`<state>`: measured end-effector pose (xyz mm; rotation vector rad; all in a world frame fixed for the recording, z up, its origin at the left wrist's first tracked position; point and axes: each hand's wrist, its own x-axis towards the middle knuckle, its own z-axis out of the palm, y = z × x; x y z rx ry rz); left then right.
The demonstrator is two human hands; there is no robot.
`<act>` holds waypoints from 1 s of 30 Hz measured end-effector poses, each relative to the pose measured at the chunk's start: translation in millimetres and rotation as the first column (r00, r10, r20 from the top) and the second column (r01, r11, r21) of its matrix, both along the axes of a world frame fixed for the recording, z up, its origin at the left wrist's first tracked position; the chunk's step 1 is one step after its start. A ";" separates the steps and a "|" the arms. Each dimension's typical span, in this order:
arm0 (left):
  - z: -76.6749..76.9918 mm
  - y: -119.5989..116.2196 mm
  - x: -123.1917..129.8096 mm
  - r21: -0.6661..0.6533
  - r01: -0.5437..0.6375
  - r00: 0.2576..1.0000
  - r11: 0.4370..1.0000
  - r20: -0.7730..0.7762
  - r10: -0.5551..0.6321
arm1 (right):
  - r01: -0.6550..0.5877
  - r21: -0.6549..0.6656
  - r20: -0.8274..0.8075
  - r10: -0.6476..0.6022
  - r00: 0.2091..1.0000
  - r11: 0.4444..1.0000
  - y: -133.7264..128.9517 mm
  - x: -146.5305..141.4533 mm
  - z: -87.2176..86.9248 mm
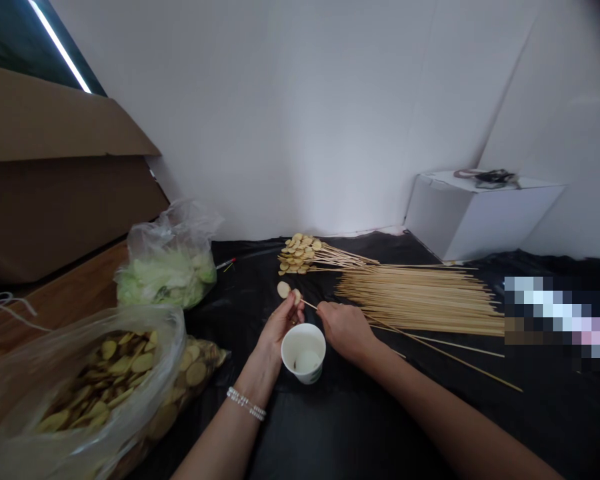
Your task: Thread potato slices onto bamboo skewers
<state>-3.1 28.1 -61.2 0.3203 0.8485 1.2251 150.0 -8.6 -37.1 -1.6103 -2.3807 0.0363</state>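
Pale round slices, which look like potato (283,289), sit on the tip of a thin wooden skewer (309,305). My left hand (281,321) pinches a slice at that end, its fingertips on the slice's edge. Closed in a fist, my right hand (345,329) grips the skewer farther down its length. Just below the hands stands a white paper cup (303,353), with some liquid and a small dark speck inside. Beyond them lies a pile of loaded skewers (300,252), their slices bunched at the left end.
A wide spread of bare skewers (425,299) lies to the right on the black sheet (300,433). An opened plastic bag of slices (120,363) fills the lower left, with a bag of pale green vegetables (167,270) behind. A white box (480,213) stands back right; cardboard (55,200) is at left.
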 end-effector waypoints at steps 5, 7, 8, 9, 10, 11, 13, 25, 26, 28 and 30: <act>-2.1 0.0 1.6 0.042 0.008 0.998 0.999 -0.056 -0.006 | 0.013 0.010 -0.008 -0.013 1.000 1.000 0.0 -1.8 -2.4; -3.0 -1.4 4.3 0.066 0.044 0.994 0.997 -0.102 -0.037 | 0.019 0.008 -0.022 -0.018 1.000 1.000 -0.1 -2.7 -2.4; -3.6 -2.4 6.1 0.079 0.066 0.990 0.995 -0.129 -0.055 | 0.022 0.002 -0.033 -0.022 0.999 1.000 0.0 -3.0 -2.1; -4.2 -3.4 7.9 0.087 0.087 0.985 0.992 -0.154 -0.073 | 0.024 -0.006 -0.046 -0.024 0.999 1.000 0.1 -3.1 -1.8; -4.7 -4.3 9.7 0.093 0.103 0.981 0.990 -0.175 -0.086 | 0.024 -0.016 -0.060 -0.025 0.998 1.000 0.2 -3.0 -1.3; -5.1 -4.9 11.0 0.093 0.113 0.978 0.989 -0.188 -0.094 | 0.025 -0.025 -0.073 -0.027 0.997 0.999 0.4 -2.9 -0.8; -5.3 -5.2 12.0 0.090 0.118 0.977 0.989 -0.191 -0.099 | 0.023 -0.039 -0.090 -0.027 0.996 0.999 0.9 -2.4 0.2; -4.0 -0.4 3.0 0.112 0.120 0.982 0.986 -0.159 -0.101 | 0.015 -0.049 -0.108 -0.020 0.994 0.999 1.5 -3.9 -3.9; -4.0 -0.6 3.0 0.113 0.124 0.980 0.986 -0.168 -0.104 | 0.012 -0.047 -0.117 -0.018 0.993 0.999 1.7 -4.0 -3.8; -4.0 -0.9 3.4 0.117 0.145 0.973 0.983 -0.199 -0.120 | 0.012 -0.048 -0.138 -0.018 0.990 0.999 2.3 -4.3 -3.4; -4.9 -0.8 4.3 0.113 0.169 0.961 0.979 -0.238 -0.139 | 0.011 -0.058 -0.151 -0.020 0.988 0.998 3.5 -4.4 -3.3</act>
